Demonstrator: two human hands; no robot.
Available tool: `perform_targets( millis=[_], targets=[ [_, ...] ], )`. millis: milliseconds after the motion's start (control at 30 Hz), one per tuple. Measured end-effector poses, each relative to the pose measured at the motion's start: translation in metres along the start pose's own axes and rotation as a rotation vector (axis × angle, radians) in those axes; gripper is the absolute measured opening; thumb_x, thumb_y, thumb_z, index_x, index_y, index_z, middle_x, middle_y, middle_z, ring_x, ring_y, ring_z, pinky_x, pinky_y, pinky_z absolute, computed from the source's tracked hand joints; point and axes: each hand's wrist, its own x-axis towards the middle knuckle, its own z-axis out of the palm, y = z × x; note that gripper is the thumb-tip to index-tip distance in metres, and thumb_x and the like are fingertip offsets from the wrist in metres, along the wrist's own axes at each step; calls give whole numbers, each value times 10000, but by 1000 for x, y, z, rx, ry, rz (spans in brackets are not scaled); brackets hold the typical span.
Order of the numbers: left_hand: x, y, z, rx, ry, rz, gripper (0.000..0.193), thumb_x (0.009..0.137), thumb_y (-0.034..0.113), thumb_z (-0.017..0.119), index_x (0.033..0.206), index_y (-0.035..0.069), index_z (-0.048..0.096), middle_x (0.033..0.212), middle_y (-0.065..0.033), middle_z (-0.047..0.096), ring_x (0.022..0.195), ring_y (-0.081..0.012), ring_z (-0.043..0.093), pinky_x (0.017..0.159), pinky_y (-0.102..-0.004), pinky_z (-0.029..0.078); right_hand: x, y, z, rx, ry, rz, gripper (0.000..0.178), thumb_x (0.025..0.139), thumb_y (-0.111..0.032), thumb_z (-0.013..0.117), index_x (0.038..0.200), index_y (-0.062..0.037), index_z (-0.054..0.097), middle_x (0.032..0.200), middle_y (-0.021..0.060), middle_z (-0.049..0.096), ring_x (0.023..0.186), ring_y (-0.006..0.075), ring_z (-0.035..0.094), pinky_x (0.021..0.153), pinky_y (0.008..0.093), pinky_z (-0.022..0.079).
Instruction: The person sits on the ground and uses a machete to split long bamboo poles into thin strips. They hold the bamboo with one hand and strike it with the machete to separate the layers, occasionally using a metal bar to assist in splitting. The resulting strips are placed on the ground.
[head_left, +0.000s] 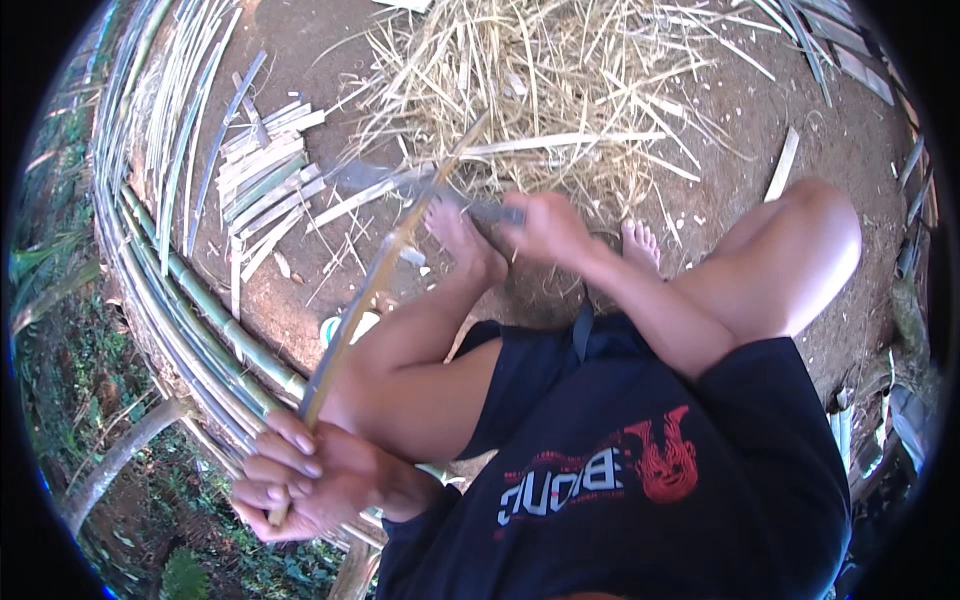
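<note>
At the lower left, my left hand (318, 478) is closed around the lower end of a long, narrow bamboo strip (372, 285). The strip slants up and to the right, past my bent left knee. My right hand (548, 232) grips the handle of a large knife (385, 180) in front of me. Its broad grey blade points left and is smeared by motion. Blade and strip cross near the strip's upper part; whether they touch I cannot tell.
A heap of pale bamboo shavings (540, 80) lies on the dirt ahead of my bare feet. Short split pieces (268, 175) are stacked to its left. Long green bamboo poles (215, 312) run along the left edge, beside plants. One loose slat (783, 163) lies at right.
</note>
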Motion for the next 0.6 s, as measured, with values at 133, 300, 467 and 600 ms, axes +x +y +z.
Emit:
perform_targets(
  millis=[133, 300, 467, 600],
  targets=[
    [5, -3, 1, 5, 85, 8, 430, 1002, 287, 280, 647, 110, 445, 478, 6, 329, 450, -108, 288, 549, -292, 338, 31, 52, -20, -16, -128, 495, 245, 834, -130, 577, 1012, 25, 641, 591, 90, 579, 517, 121, 557, 482, 289, 489],
    [5, -2, -7, 32, 138, 3, 425, 1002, 265, 274, 649, 106, 448, 478, 4, 332, 453, -106, 291, 540, -292, 322, 12, 23, 0, -27, -142, 153, 206, 837, -132, 563, 985, -18, 651, 624, 105, 606, 502, 148, 562, 496, 302, 491],
    [8, -3, -6, 11, 168, 2, 417, 1000, 263, 286, 645, 107, 438, 478, 4, 316, 462, -116, 296, 551, -293, 319, 15, 32, 1, 58, -96, 319, 278, 835, -177, 577, 1049, -16, 652, 672, 108, 642, 518, 180, 583, 512, 348, 488],
    [4, 0, -7, 17, 199, -8, 372, 950, 223, 344, 610, 105, 436, 471, -1, 310, 464, -119, 298, 565, -292, 319, -21, -22, 11, 114, 16, -292, 139, 814, -168, 608, 856, -49, 665, 551, 152, 570, 460, 243, 570, 469, 382, 424]
  ],
)
